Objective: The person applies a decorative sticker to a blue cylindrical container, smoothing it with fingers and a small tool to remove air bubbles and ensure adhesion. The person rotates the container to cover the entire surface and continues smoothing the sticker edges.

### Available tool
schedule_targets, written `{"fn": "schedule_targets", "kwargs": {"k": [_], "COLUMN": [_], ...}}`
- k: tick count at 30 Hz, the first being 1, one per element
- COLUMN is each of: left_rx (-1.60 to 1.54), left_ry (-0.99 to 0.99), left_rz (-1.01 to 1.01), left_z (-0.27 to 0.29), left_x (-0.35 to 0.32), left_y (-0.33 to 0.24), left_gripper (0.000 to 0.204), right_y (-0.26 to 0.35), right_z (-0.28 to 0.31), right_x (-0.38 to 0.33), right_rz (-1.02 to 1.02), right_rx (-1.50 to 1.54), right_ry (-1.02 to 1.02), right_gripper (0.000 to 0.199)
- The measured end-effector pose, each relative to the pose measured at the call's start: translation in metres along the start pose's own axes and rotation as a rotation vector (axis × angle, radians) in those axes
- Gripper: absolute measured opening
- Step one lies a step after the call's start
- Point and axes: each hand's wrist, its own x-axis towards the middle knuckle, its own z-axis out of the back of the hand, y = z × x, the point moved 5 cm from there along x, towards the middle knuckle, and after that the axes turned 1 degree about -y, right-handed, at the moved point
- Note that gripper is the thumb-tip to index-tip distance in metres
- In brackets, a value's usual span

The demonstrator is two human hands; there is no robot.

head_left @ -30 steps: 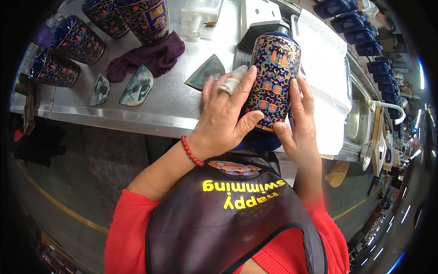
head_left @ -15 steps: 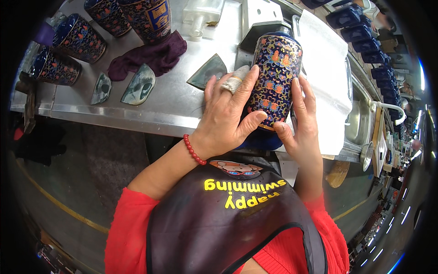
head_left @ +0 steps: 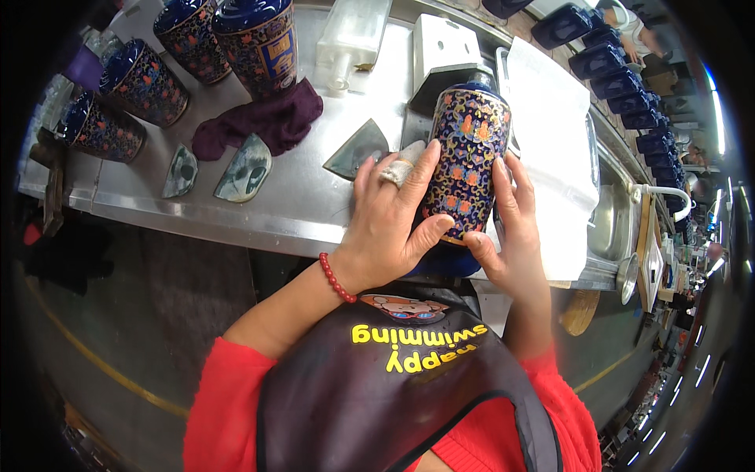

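Observation:
A dark blue bottle (head_left: 465, 157) with a colourful flower-patterned wrap and a short neck lies between my hands, its base toward me. My left hand (head_left: 385, 216) presses along its left side, fingers stretched and thumb at the wrap's lower edge. A greyish cloth-like cover (head_left: 403, 167) sits on one or two of its fingers. From the right, my right hand (head_left: 515, 228) touches the bottle, thumb near the same lower edge. Just left of my left fingers lies a dark green, wedge-shaped flat piece (head_left: 358, 149). The bottle's underside is hidden.
Several patterned bottles (head_left: 263, 51) stand at the far left by a purple cloth (head_left: 275, 118). Two marbled flat pieces (head_left: 245, 169) lie nearer. A clear bottle (head_left: 352, 39), a white box (head_left: 444, 47), white sheet (head_left: 554, 149) and a sink (head_left: 607, 216) with a faucet (head_left: 668, 190) surround the metal bench.
The whole view has shifted slightly, so the bench sits lower in it. Both hands keep to the bottle's sides with little visible change in their hold.

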Motion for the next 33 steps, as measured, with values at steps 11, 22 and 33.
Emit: {"fn": "schedule_targets", "kwargs": {"k": [11,22,33], "left_rx": [0.076,0.086,0.079], "left_ry": [0.034,0.033,0.038], "left_rz": [0.003,0.02,0.027], "left_z": [-0.0018,-0.0026,-0.0026], "left_x": [-0.002,-0.0023,-0.0025], "left_y": [-0.0033,-0.0044,-0.0042], "left_gripper": [0.106,0.105,0.104], "right_y": [-0.0019,-0.0011,-0.0011], "right_z": [-0.0008,0.0002,0.0007], "right_x": [-0.0004,0.0007,0.0015], "right_rz": [-0.01,-0.022,-0.027], "right_rx": [0.044,0.028,0.026], "right_ry": [-0.014,-0.01,-0.008], "right_gripper": [0.085,0.086,0.086]}}
